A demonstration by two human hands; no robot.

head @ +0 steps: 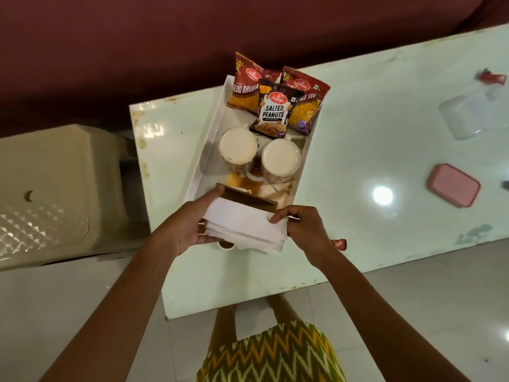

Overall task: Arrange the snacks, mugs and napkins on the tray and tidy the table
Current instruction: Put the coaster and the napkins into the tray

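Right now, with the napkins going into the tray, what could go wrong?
1. The napkin stack is loose and fanned in both hands; sheets could slip onto the table.
2. The two mugs stand just behind the holder; a push could knock them.
3. The snack packs lean upright and may topple.

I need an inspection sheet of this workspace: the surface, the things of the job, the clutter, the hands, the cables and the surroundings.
Surface: pale glossy table, stained at the left edge.
Job's things: white tray holds three snack packets at its far end and two mugs in the middle; napkins held over its near end.
Clutter: pink lid, clear container, red wrappers.
Hands: left hand and right hand both hold the napkins.
Cables: nothing seen.
Surroundings: beige plastic stool, tiled floor.
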